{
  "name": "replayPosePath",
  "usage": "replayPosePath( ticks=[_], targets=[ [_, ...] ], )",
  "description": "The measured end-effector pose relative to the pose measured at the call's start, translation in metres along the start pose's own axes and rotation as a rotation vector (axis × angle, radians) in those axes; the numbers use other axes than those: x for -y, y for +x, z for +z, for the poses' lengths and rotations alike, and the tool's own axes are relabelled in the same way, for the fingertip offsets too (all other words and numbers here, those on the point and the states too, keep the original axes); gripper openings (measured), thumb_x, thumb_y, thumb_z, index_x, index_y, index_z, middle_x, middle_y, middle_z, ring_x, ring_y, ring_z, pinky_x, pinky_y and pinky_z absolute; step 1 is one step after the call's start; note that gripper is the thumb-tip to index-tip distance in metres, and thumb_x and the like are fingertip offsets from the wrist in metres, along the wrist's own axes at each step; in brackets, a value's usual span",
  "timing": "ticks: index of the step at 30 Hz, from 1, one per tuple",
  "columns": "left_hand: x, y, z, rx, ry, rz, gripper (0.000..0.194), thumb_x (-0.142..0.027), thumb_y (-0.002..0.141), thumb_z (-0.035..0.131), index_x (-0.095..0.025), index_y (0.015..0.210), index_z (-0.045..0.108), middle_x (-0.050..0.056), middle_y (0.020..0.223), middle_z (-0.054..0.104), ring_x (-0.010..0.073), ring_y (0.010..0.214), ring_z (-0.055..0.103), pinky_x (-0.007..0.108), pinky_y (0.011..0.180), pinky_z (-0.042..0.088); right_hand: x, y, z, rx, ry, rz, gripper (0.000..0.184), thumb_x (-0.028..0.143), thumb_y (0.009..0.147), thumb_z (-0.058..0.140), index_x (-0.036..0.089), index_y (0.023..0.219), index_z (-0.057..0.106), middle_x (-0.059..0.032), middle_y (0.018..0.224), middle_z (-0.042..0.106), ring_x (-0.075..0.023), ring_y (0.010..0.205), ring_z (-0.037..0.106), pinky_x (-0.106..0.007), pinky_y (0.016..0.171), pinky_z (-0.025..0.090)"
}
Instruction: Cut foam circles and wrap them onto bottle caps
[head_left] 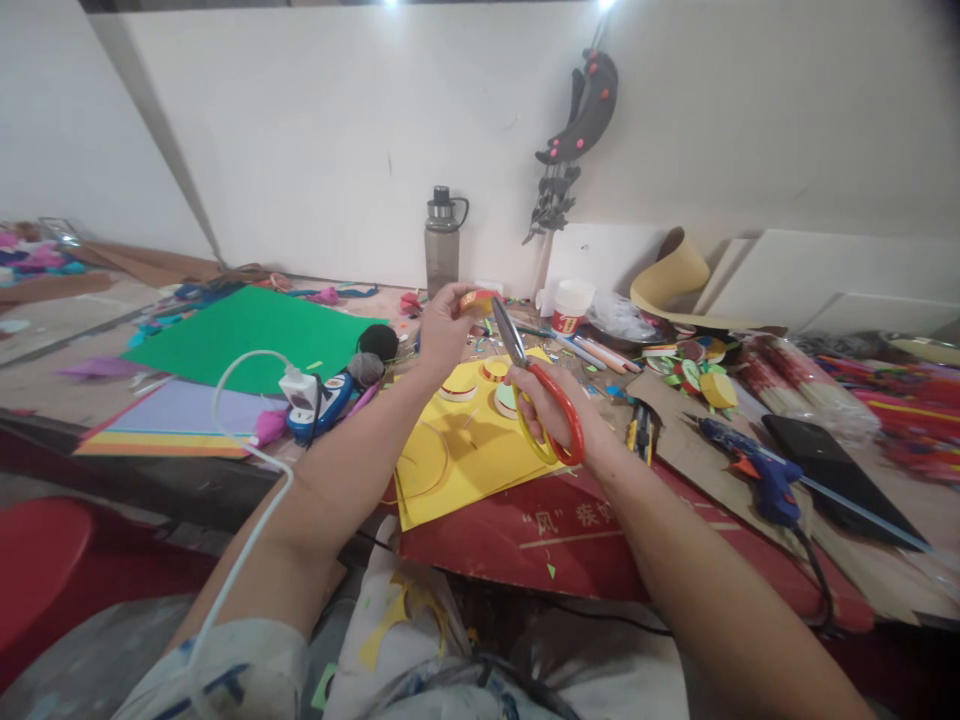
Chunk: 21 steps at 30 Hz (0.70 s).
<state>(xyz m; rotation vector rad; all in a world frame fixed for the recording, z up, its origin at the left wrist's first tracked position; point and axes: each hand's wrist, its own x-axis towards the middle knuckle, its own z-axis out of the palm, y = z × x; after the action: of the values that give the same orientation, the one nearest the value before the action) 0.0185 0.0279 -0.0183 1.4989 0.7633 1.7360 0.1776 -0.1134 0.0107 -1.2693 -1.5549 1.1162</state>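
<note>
My left hand [446,335] pinches a small yellow-and-red paper piece [478,299], curved at its edge. My right hand [559,400] is wrapped round a pair of scissors [571,428] with red and yellow handles. Their blades point up and away, with the tips beside the paper piece; whether they touch it I cannot tell. Below both hands lies yellow paper [480,472] with a round outline on its left part. Several small round pieces rest on it, among them a white-edged yellow disc [458,384] and one with a pale green top [505,400].
A blue glue gun [772,480] and a black phone [840,480] lie at the right, near a utility knife [642,432]. Green sheet [255,335] and a plugged power strip [319,408] are left. A bottle [442,245] and paper cup [571,305] stand behind.
</note>
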Motion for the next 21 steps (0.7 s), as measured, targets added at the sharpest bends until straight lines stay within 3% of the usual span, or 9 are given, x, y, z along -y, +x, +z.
replayPosePath(
  ticks=[6, 10, 12, 15, 18, 21],
  targets=[
    [0.000, 0.008, -0.008, -0.083, 0.044, 0.014, 0.030, -0.020, 0.071, 0.072, -0.022, 0.099, 0.062, 0.003, 0.092, 0.074, 0.0162, 0.078, 0.070, 0.022, 0.055, 0.055, -0.002, -0.001, 0.003, 0.078, 0.045, -0.086, 0.039, 0.055, 0.091, 0.060, 0.026, 0.073, 0.040, 0.0063, 0.051, 0.046, -0.0116, 0.040, 0.045, -0.026, 0.045, 0.041],
    [-0.003, 0.013, -0.014, -0.116, 0.030, -0.049, 0.035, -0.022, 0.066, 0.071, -0.021, 0.100, 0.063, 0.004, 0.093, 0.073, 0.0169, 0.076, 0.069, 0.022, 0.050, 0.050, -0.005, 0.000, -0.001, 0.082, -0.044, -0.117, 0.043, 0.062, 0.093, 0.059, 0.026, 0.074, 0.043, 0.0057, 0.050, 0.046, -0.0138, 0.042, 0.045, -0.028, 0.048, 0.040],
    [-0.003, 0.015, -0.017, -0.109, 0.002, -0.102, 0.037, -0.021, 0.063, 0.071, -0.020, 0.099, 0.065, 0.004, 0.092, 0.073, 0.0144, 0.070, 0.066, 0.020, 0.045, 0.044, -0.007, 0.004, -0.008, 0.002, -0.209, -0.154, 0.036, 0.057, 0.093, 0.061, 0.026, 0.077, 0.051, 0.0044, 0.052, 0.050, -0.0152, 0.047, 0.047, -0.028, 0.051, 0.040],
    [0.001, 0.018, -0.020, -0.087, -0.031, -0.181, 0.043, -0.020, 0.059, 0.071, -0.020, 0.102, 0.069, 0.004, 0.091, 0.073, 0.0108, 0.061, 0.058, 0.019, 0.041, 0.034, -0.013, 0.015, -0.022, -0.197, -0.542, -0.264, 0.016, 0.037, 0.092, 0.062, 0.023, 0.093, 0.069, -0.0031, 0.071, 0.070, -0.0214, 0.068, 0.064, -0.030, 0.066, 0.047],
    [0.005, 0.021, -0.022, -0.028, -0.054, -0.210, 0.051, -0.019, 0.059, 0.069, -0.021, 0.110, 0.071, 0.004, 0.092, 0.073, 0.0096, 0.057, 0.054, 0.020, 0.040, 0.033, -0.018, 0.022, -0.034, -0.330, -0.808, -0.281, 0.033, 0.027, 0.090, 0.059, 0.021, 0.119, 0.075, -0.0112, 0.098, 0.079, -0.0288, 0.093, 0.071, -0.034, 0.079, 0.051],
    [0.005, 0.021, -0.022, 0.013, -0.085, -0.199, 0.055, -0.016, 0.059, 0.067, -0.023, 0.113, 0.071, 0.004, 0.097, 0.073, 0.0094, 0.059, 0.055, 0.019, 0.041, 0.034, -0.019, 0.022, -0.040, -0.399, -0.978, -0.239, 0.039, 0.027, 0.091, 0.057, 0.021, 0.125, 0.075, -0.0138, 0.102, 0.080, -0.0316, 0.096, 0.072, -0.036, 0.079, 0.051]
  ],
)
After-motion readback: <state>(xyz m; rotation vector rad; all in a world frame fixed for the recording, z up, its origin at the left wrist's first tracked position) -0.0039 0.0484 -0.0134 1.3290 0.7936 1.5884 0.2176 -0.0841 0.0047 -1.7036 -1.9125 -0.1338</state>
